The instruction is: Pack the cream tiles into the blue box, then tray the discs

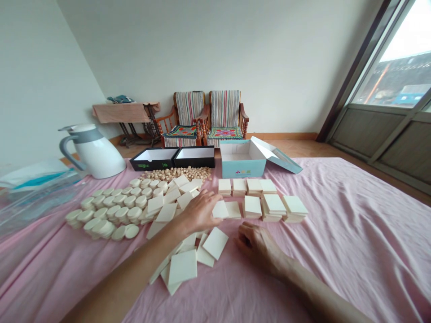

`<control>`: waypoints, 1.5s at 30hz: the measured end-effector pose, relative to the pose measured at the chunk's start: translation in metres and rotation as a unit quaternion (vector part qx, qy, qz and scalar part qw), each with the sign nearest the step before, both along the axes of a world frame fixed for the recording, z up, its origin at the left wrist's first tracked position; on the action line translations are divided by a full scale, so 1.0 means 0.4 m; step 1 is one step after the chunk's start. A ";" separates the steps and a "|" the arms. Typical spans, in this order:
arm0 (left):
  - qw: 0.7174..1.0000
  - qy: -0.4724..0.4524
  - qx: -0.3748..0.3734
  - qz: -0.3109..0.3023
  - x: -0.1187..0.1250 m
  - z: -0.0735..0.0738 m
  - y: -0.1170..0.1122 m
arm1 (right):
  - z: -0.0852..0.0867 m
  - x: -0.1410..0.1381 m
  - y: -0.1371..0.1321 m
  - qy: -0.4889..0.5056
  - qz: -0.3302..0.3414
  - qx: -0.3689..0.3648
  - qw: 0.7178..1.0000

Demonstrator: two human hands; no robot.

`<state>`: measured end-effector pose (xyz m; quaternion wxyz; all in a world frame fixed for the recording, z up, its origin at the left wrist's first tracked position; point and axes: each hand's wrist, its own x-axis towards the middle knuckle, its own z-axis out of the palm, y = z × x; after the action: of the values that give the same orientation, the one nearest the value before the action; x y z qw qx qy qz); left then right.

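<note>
My left hand (202,210) reaches over a loose heap of pale square tiles (183,264). Its thumb and fingers close around the edge of one square tile (221,209), which lies beside another flat square tile (233,209). My right hand (257,244) rests on the cloth in a loose fist, with nothing visible in it. Just beyond it stand several neat stacks of square tiles (274,204), set in two rows. Left of the heap, round discs (116,211) of the same pale colour stand in stacked rows.
Small beige pieces (188,172) are piled behind the tiles. At the back are two black open boxes (195,165), a light-blue box (243,168) and its tilted lid (283,158). A white jug (101,154) and clear plastic bags (37,193) lie left on the pink cloth (353,224).
</note>
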<state>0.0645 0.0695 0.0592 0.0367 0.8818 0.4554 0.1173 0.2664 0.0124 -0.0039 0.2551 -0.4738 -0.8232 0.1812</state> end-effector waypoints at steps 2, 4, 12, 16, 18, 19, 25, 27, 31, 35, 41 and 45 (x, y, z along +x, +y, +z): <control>0.998 -0.041 -0.005 -0.038 0.021 0.000 0.014 | -0.002 0.001 0.001 0.003 0.004 -0.001 1.000; 0.996 -0.060 -0.009 -0.066 0.044 -0.008 0.028 | -0.004 0.001 0.002 0.004 0.005 0.001 1.000; 0.995 -0.059 -0.022 -0.079 0.081 -0.054 0.051 | 0.003 -0.001 -0.001 -0.008 -0.002 -0.009 1.000; 0.994 -0.062 -0.026 -0.084 0.082 -0.055 0.058 | 0.007 0.000 -0.001 -0.007 -0.002 -0.015 1.000; 0.994 -0.068 -0.024 -0.087 0.083 -0.055 0.062 | 0.006 0.001 0.000 -0.003 0.001 -0.018 1.000; 0.993 -0.070 -0.023 -0.091 0.083 -0.055 0.064 | 0.004 0.001 0.000 -0.002 0.002 -0.018 1.000; 0.993 -0.074 -0.039 -0.087 0.088 -0.069 0.070 | -0.003 0.001 0.001 0.002 0.002 -0.011 1.000; 0.993 -0.078 -0.038 -0.086 0.083 -0.061 0.066 | -0.007 0.001 0.002 0.003 0.002 -0.009 1.000; 0.993 -0.099 -0.042 -0.058 0.042 -0.004 0.037 | -0.014 0.004 0.009 0.011 0.001 -0.010 1.000; 0.982 -0.047 -0.142 -0.117 -0.023 0.051 -0.015 | -0.013 0.012 0.015 0.019 -0.026 -0.003 0.999; 0.969 0.014 -0.167 -0.182 -0.064 0.008 -0.083 | -0.014 0.018 0.018 0.008 -0.027 -0.002 1.000; 0.979 -0.006 -0.148 -0.142 -0.058 -0.011 -0.090 | -0.010 0.016 0.017 0.006 -0.023 0.002 1.000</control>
<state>0.0412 0.0333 0.0548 0.1853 0.9217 0.3376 0.0475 0.2726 0.0193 -0.0078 0.2645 -0.4909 -0.8110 0.1768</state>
